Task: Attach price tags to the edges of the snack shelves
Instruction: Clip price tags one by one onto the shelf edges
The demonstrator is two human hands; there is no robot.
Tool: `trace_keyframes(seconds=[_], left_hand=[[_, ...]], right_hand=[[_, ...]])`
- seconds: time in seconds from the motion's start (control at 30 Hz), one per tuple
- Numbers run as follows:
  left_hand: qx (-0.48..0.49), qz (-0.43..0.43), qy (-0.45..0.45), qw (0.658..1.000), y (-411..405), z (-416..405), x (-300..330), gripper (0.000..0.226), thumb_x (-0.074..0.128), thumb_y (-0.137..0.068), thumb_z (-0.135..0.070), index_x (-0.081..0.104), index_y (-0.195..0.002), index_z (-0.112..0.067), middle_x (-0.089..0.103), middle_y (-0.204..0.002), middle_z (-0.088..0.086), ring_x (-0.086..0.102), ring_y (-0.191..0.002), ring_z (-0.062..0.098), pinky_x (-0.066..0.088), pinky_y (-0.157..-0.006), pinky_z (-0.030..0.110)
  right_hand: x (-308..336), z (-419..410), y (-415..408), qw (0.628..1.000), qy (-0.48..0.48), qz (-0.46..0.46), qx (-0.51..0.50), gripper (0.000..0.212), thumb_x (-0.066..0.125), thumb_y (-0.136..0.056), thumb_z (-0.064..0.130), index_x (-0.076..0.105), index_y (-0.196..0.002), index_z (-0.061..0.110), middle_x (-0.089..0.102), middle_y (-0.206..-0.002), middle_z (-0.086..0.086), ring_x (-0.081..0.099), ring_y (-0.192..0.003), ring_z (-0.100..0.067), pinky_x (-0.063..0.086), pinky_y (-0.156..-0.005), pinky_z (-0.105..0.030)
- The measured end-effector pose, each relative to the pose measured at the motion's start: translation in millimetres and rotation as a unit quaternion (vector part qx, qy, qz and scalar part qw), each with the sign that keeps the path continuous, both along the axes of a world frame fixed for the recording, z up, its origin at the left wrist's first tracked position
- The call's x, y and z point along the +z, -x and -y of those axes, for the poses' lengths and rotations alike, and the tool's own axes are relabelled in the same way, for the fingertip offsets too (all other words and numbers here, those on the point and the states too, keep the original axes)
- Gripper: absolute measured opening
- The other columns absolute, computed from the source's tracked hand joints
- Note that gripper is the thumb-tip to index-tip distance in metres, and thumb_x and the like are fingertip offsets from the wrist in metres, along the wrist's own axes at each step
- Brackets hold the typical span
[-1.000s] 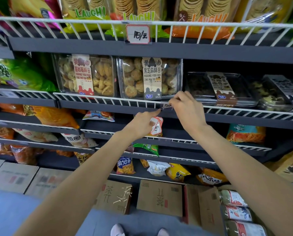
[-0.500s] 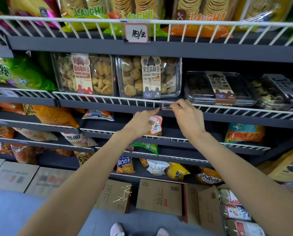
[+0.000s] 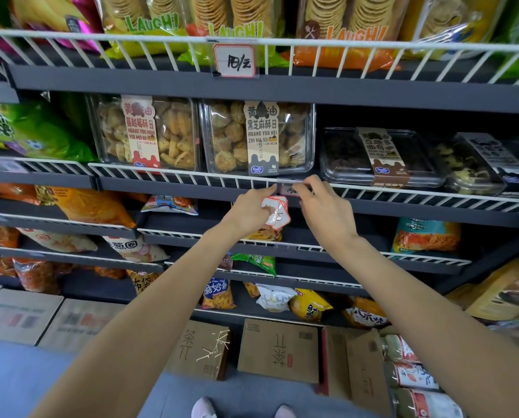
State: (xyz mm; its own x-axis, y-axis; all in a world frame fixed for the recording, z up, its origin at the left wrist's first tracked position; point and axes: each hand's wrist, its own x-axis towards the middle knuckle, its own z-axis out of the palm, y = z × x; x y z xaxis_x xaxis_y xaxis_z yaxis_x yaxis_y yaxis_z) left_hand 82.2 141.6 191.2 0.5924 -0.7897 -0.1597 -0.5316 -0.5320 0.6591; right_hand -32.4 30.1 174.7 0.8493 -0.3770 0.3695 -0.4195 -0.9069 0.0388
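- Hands meet at the white wire rail (image 3: 192,176) along the front edge of the second shelf, just below the clear box of sesame cookies (image 3: 259,137).
- The right hand (image 3: 324,208) pinches a small clear tag holder (image 3: 287,188) between thumb and forefinger, its fingers curled round it; the holder sits against the rail, though whether it is clipped on cannot be told.
- The left hand (image 3: 249,211) holds a small stack of red-bordered price tags (image 3: 278,211) in its curled fingers, while its forefinger reaches up to the left end of the holder.
- One handwritten price tag (image 3: 234,60) already hangs on the wire rail of the top shelf, under the bags marked LAUGH (image 3: 237,16).
- A second clear cookie box (image 3: 145,134) stands left of the sesame one; dark cookie trays (image 3: 376,155) lie to the right.
- Snack bags fill the lower shelves, and cardboard cartons (image 3: 278,349) sit on the floor beneath.
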Motion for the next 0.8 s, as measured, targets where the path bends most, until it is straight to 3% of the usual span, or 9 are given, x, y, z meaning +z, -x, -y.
trace_keyframes(seconds=[0.1, 0.17, 0.3, 0.4, 0.5, 0.6, 0.63, 0.7, 0.8], left_hand=[[-0.004, 0.004, 0.0, 1.0, -1.2, 1.6, 0.5, 0.053, 0.045, -0.095, -0.01, 0.032, -0.145, -0.02, 0.047, -0.141, 0.01, 0.059, -0.103, 0.031, 0.039, -0.065, 0.018], [0.009, 0.0, 0.008, 1.0, -1.5, 1.0, 0.5, 0.051, 0.045, -0.095, -0.011, 0.034, -0.144, -0.019, 0.043, -0.144, 0.008, 0.051, -0.119, 0.029, 0.039, -0.083, 0.023], [0.091, -0.097, 0.089, 0.987, 1.4, -2.9, -3.8, 0.034, 0.05, -0.093, -0.009, 0.05, -0.126, -0.015, 0.057, -0.126, 0.011, 0.055, -0.113, 0.031, 0.046, -0.098, 0.042], [0.103, -0.147, 0.126, 0.976, 7.8, -6.5, -5.8, 0.019, 0.053, -0.092, -0.011, 0.048, -0.108, -0.02, 0.06, -0.115, 0.008, 0.06, -0.105, 0.027, 0.052, -0.089, 0.044], [0.082, -0.146, 0.124, 0.978, 14.2, -9.3, -8.4, 0.016, 0.052, -0.094, -0.012, 0.043, -0.107, -0.017, 0.061, -0.113, 0.01, 0.062, -0.1, 0.027, 0.053, -0.079, 0.036], [0.078, -0.167, 0.12, 0.976, 19.1, -12.9, -14.8, 0.018, 0.05, -0.095, -0.011, 0.04, -0.11, -0.011, 0.06, -0.114, 0.014, 0.062, -0.096, 0.024, 0.057, -0.066, 0.025], [0.076, -0.167, 0.113, 0.977, 19.0, -13.6, -19.3, 0.019, 0.05, -0.095, -0.011, 0.04, -0.111, -0.01, 0.06, -0.114, 0.014, 0.062, -0.096, 0.025, 0.058, -0.07, 0.028], [0.067, -0.152, 0.09, 0.982, 20.4, -15.1, -27.9, 0.02, 0.051, -0.095, -0.012, 0.04, -0.111, -0.01, 0.06, -0.113, 0.014, 0.062, -0.098, 0.026, 0.056, -0.079, 0.037], [0.063, -0.137, 0.062, 0.987, 19.8, -15.0, -41.5, 0.025, 0.051, -0.094, -0.013, 0.042, -0.117, -0.007, 0.06, -0.113, 0.012, 0.06, -0.103, 0.028, 0.05, -0.088, 0.043]], right_hand=[[0.7, -1.7, 1.6, 1.0, -0.007, 0.005, -0.005, 0.052, 0.078, -0.056, -0.007, 0.066, -0.105, 0.008, 0.058, -0.097, -0.008, 0.06, -0.081, -0.024, 0.027, -0.04, -0.022], [-0.8, -2.9, 4.2, 1.0, -0.011, -0.006, -0.004, 0.058, 0.072, -0.062, -0.011, 0.061, -0.117, 0.004, 0.056, -0.105, -0.011, 0.058, -0.088, -0.026, 0.025, -0.043, -0.024], [-2.4, -6.4, 11.3, 0.997, -0.072, 0.001, 0.023, 0.058, 0.061, -0.077, -0.007, 0.05, -0.131, 0.009, 0.048, -0.128, -0.007, 0.052, -0.111, -0.025, 0.045, -0.051, -0.032], [-1.1, -11.3, 15.8, 0.976, -0.194, 0.089, 0.034, 0.033, 0.053, -0.092, 0.011, 0.059, -0.124, 0.017, 0.049, -0.125, 0.0, 0.053, -0.105, -0.016, 0.05, -0.067, -0.033], [2.7, -13.1, 12.5, 0.907, -0.401, 0.127, 0.036, 0.022, 0.051, -0.095, 0.018, 0.068, -0.108, 0.011, 0.059, -0.102, 0.001, 0.056, -0.087, -0.006, 0.044, -0.075, -0.025], [7.2, -14.4, 14.8, 0.805, -0.572, 0.154, 0.02, 0.015, 0.055, -0.093, 0.011, 0.07, -0.094, 0.009, 0.059, -0.071, 0.012, 0.052, -0.059, 0.006, 0.038, -0.056, -0.009], [5.1, -14.8, 16.1, 0.78, -0.606, 0.156, 0.015, 0.014, 0.056, -0.092, 0.009, 0.07, -0.094, 0.008, 0.058, -0.066, 0.013, 0.051, -0.055, 0.006, 0.037, -0.049, -0.008], [-3.3, -16.1, 18.2, 0.751, -0.641, 0.157, 0.016, 0.015, 0.056, -0.09, 0.003, 0.069, -0.098, 0.006, 0.059, -0.064, 0.013, 0.051, -0.051, 0.006, 0.035, -0.044, -0.006], [-19.8, -17.6, 14.5, 0.747, -0.645, 0.161, 0.001, 0.019, 0.058, -0.088, -0.003, 0.069, -0.101, 0.005, 0.063, -0.067, 0.008, 0.054, -0.049, 0.008, 0.038, -0.046, -0.005]])
